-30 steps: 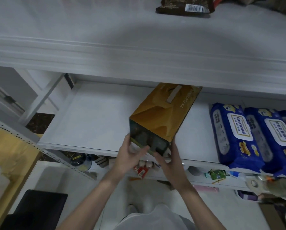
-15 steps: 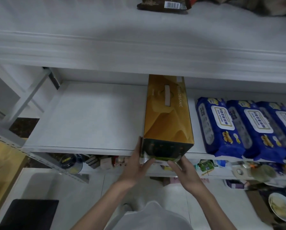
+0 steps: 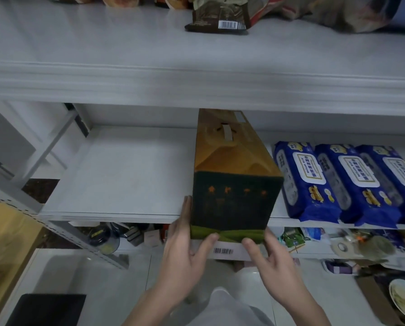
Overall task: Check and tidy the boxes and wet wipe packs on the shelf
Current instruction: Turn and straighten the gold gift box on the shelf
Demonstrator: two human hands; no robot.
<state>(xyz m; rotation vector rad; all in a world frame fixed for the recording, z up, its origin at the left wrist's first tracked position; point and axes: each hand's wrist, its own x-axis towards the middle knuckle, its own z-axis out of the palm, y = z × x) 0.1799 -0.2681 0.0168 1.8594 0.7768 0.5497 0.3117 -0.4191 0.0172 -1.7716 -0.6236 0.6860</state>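
Since the earlier frames, the tall gold-and-dark-green cardboard box [image 3: 234, 184] had swung from a slant to lie square with the white shelf [image 3: 126, 175], its long side running from the front edge toward the back wall, and its near end now looked tipped up, showing a white underside with a barcode. Both hands gripped that near end: the left hand [image 3: 185, 250] lay along the left face with its thumb pressed on the green band, and the right hand [image 3: 274, 257] cupped the lower right corner, thumb on the same band. Each grip was closed on the box, fingers partly hidden beneath it. That hold probably let the person read the base or slide the box back. It sat just beside the row of blue wet wipe packs [image 3: 342, 182] toward the shelf's right end, which lay side by side, angled, their near ends overhanging the front edge. Left of the box, the shelf was bare.
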